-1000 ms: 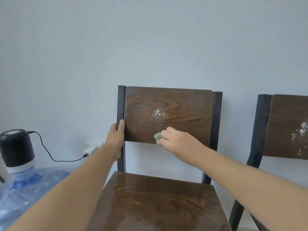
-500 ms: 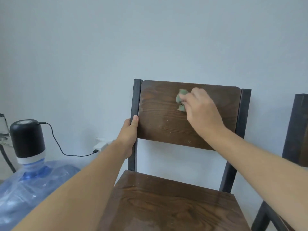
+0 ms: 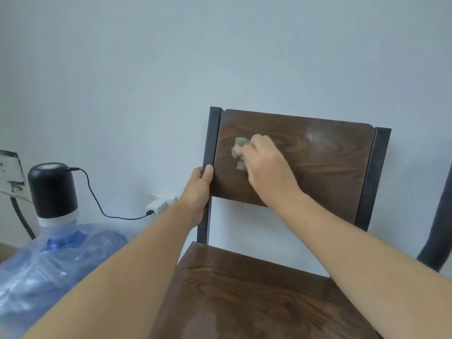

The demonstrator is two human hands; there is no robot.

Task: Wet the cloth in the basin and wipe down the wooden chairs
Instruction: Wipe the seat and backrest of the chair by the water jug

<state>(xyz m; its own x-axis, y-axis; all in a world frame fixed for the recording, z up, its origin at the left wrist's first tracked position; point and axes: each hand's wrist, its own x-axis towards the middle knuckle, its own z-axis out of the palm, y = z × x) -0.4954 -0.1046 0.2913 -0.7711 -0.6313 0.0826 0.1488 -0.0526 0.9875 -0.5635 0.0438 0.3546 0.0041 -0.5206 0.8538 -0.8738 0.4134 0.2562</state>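
Observation:
A dark wooden chair (image 3: 325, 165) with black metal posts stands against the pale wall. My right hand (image 3: 266, 170) presses a small green cloth (image 3: 238, 149) against the left part of the backrest; only the cloth's edge shows past my fingers. My left hand (image 3: 199, 189) grips the chair's left post just below the backrest's lower corner. A faint smear shows on the upper right of the backrest. The seat (image 3: 256, 294) shines with a wet patch near the front. No basin is in view.
A large blue water bottle (image 3: 49, 260) with a black pump top (image 3: 51, 189) stands at the left, its cable running to a white wall plug (image 3: 159, 201). A second chair's dark post (image 3: 440, 231) shows at the right edge.
My right hand has carried the cloth up from the backrest's lower edge, then left across it; the white specks are gone. The view has shifted left, and my left hand has kept its grip.

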